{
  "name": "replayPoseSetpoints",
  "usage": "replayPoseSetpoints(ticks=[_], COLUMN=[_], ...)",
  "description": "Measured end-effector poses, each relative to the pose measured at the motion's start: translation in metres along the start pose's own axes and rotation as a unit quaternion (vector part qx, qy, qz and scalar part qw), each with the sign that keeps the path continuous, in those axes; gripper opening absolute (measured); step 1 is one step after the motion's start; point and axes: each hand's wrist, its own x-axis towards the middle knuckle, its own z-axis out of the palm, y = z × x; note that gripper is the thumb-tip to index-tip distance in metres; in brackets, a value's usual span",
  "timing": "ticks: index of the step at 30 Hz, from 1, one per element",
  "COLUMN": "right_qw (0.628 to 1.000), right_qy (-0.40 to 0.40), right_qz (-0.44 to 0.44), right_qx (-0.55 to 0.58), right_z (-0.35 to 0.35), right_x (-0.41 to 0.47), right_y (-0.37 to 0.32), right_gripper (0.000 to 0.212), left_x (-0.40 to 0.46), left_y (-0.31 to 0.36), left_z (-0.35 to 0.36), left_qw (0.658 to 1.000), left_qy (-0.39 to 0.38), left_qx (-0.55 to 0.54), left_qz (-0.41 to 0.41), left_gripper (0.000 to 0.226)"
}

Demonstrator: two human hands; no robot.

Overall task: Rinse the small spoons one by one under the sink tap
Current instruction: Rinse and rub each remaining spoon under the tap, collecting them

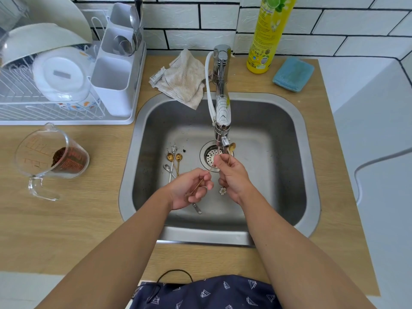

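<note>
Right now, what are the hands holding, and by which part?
Each pinches a thin gold spoon by its handle: the right hand near the tap, the left hand lower.

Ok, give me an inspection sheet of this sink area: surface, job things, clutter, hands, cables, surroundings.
Surface: wooden counter around steel sink.
Job's things: tap; gold spoon at spout; loose spoons on sink floor.
Clutter: measuring jug, cloth, sponge, soap bottle.
Hands: left hand pinches a thin gold handle; right hand holds the gold spoon.
Cables: white hose on tap.
Surroundings: dish rack, tiled wall.
</note>
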Motion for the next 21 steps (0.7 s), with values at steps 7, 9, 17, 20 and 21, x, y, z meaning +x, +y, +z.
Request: replayPoseSetpoints(ticks=[7, 9, 17, 20, 21], right_qw=[0.999, 0.999, 0.989, 0.987, 0.986], right_qy=[0.042, 0.031, 0.131, 0.138, 0.145], right_qz=[0.006, 0.003, -0.054, -0.053, -0.052], right_qx=[-0.021, -0.011, 0.053, 0.060, 0.067], right_z=[-0.001, -0.001, -0.014, -0.013, -0.013], right_x=[0.003, 0.003, 0.004, 0.002, 0.002], right_y=[-0.003, -0.004, -0.010, -0.010, -0.010], right_gripper=[0.034, 0.037, 0.016, 0.014, 0.014], left_x=[0.005, 0.007, 0.038, 0.051, 0.053], left_y=[-0.007, -0.009, 0.021, 0.033, 0.035], left_z=[-0.006, -0.006, 0.029, 0.044, 0.045], left_qw=[0.994, 0.994, 0.890, 0.827, 0.817], left_qy=[0.062, 0.070, 0.228, 0.249, 0.243], left_qx=[0.086, 0.081, 0.341, 0.458, 0.481], left_qz=[0.023, 0.032, 0.201, 0.210, 0.204], left_gripper=[0.023, 0.022, 0.020, 0.027, 0.028])
